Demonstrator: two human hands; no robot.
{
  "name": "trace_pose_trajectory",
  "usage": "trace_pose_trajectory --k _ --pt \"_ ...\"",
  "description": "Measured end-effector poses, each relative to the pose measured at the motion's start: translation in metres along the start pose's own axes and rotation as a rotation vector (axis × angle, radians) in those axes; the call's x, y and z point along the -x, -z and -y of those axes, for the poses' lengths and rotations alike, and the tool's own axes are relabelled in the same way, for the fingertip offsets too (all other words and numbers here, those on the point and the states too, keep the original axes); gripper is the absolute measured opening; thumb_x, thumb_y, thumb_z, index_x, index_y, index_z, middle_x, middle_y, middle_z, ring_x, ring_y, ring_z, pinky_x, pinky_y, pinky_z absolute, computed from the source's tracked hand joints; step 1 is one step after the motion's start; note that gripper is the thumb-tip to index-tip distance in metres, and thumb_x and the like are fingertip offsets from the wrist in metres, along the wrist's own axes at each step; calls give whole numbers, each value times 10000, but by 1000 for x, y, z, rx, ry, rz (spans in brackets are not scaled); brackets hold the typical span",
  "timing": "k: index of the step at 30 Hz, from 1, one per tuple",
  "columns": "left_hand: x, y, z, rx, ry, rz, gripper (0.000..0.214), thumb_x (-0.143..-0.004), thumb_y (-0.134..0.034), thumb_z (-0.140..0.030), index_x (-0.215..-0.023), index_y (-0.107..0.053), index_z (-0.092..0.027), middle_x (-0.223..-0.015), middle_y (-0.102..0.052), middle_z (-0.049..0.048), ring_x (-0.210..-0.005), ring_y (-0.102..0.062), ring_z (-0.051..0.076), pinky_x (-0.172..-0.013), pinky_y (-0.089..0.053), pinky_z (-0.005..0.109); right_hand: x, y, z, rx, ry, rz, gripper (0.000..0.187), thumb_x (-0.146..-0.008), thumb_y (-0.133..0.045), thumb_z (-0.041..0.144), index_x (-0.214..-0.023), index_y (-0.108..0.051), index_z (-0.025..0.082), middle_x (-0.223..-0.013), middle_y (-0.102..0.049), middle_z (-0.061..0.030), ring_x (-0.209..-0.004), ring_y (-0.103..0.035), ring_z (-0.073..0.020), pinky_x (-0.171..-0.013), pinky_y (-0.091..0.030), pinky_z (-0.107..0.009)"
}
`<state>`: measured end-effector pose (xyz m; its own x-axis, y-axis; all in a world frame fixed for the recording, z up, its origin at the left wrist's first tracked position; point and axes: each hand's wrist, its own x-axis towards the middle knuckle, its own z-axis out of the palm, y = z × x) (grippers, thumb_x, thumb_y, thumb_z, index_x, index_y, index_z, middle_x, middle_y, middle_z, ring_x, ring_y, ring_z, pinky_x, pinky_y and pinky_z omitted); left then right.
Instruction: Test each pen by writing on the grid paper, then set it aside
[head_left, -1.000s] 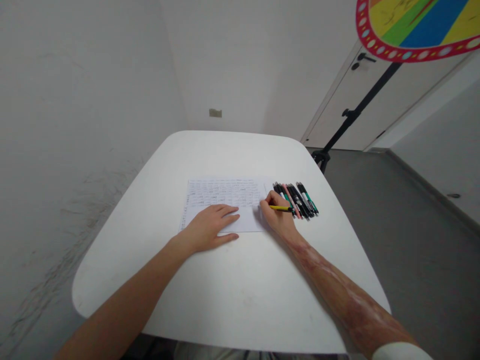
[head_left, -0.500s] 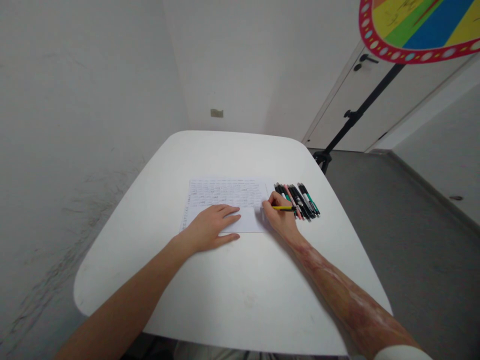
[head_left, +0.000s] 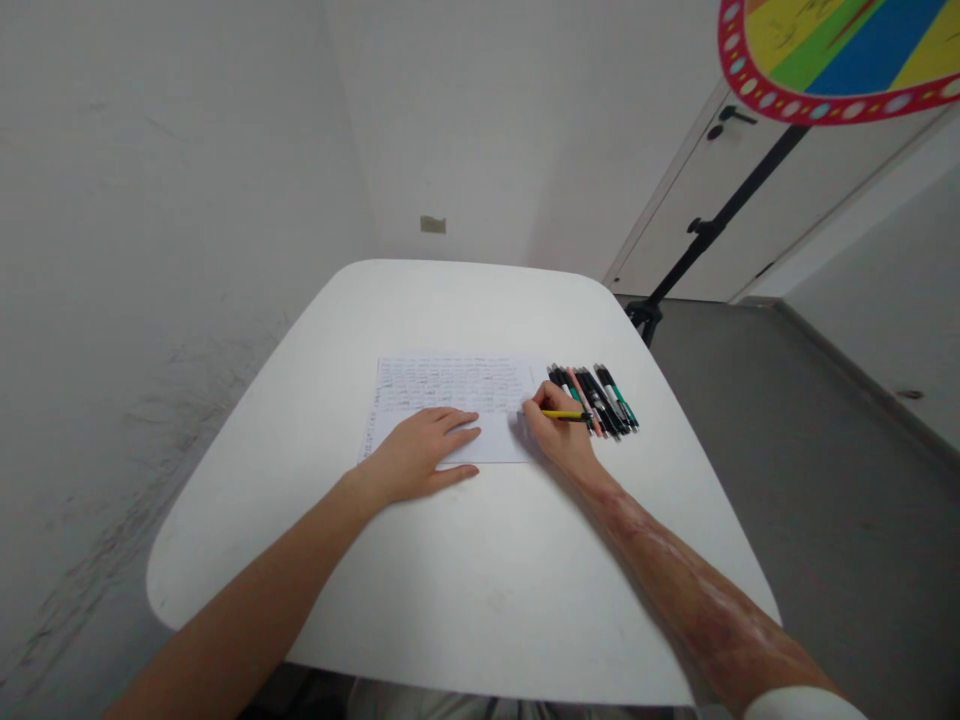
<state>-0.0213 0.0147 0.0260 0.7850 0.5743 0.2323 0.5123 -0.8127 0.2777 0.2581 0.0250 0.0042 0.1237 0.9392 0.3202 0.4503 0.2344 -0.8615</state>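
A sheet of paper (head_left: pixel 450 385) covered in rows of handwriting lies on the white table (head_left: pixel 465 560). My left hand (head_left: pixel 420 455) rests flat on the paper's lower part, fingers stretched out. My right hand (head_left: pixel 555 425) is closed around a yellow pen (head_left: pixel 566 415), its tip at the paper's right edge. A row of several pens (head_left: pixel 596 398), black, green and pink, lies just right of my right hand.
A colourful wheel (head_left: pixel 840 55) on a black stand (head_left: pixel 705 230) rises behind the table's right corner. A white wall (head_left: pixel 150 250) runs close along the table's left side. Grey floor (head_left: pixel 810 450) lies to the right, with a door (head_left: pixel 720 190) behind.
Both hands stay almost where they were; the right hand with the yellow pen shifts only slightly at the paper's right edge. The view has moved a little.
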Motion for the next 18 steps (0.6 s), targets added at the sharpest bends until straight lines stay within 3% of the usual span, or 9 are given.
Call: trace_pose_trajectory --k 3,5,9,11,13,15,18 --pt "0 0 0 5 2 -3 495 -1095 -625 -542 -1488 -650 -241 -1605 -623 140 -1432 -615 333 -1190 -523 538 0 1 2 -100 -49 35 163 -960 -692 371 -907 -643 225 -767 -661 3 -627 -541 -152 -563 -383 -297" --pt "-1 1 0 3 -1 0 496 -1094 -627 -541 -1482 -653 -233 -1602 -626 143 -1427 -619 336 -1187 -526 538 0 2 4 -147 -67 66 255 -992 -708 459 -1084 -690 222 -819 -711 -10 -619 -569 -154 -559 -406 -299" --pt "0 0 0 11 2 -4 489 -1094 -624 -536 -1497 -646 -260 -1610 -622 133 -1434 -617 332 -1188 -524 544 2 4 8 -145 0 80 255 -988 -745 482 -992 -722 228 -756 -689 -7 -650 -597 -168 -607 -460 -314" --pt "0 1 0 -1 -3 -7 476 -1094 -624 -535 -1481 -656 -260 -1596 -634 131 -1421 -626 334 -1181 -528 542 4 6 9 -192 28 154 286 -971 -766 460 -1142 -754 232 -961 -775 -58 -729 -650 -179 -642 -517 -323" --pt "-1 2 0 -24 -9 -11 463 -1094 -627 -538 -1454 -671 -250 -1572 -653 131 -1398 -640 338 -1174 -532 544 6 8 8 -243 34 268 543 -926 -809 421 -1431 -685 262 -1279 -779 -112 -783 -678 -178 -632 -549 -317" --pt "-1 2 0 -42 -13 -15 461 -1094 -631 -537 -1438 -679 -235 -1558 -663 135 -1385 -649 343 -1172 -532 548 8 10 7 -259 34 356 798 -874 -843 375 -1615 -554 309 -1511 -690 -138 -807 -674 -169 -568 -529 -283" --pt "-1 3 0 -41 -16 -17 467 -1095 -629 -532 -1443 -679 -225 -1561 -662 142 -1388 -649 346 -1173 -531 553 9 12 6 -251 47 409 895 -870 -833 347 -1690 -474 350 -1615 -626 -135 -848 -663 -173 -516 -493 -253"
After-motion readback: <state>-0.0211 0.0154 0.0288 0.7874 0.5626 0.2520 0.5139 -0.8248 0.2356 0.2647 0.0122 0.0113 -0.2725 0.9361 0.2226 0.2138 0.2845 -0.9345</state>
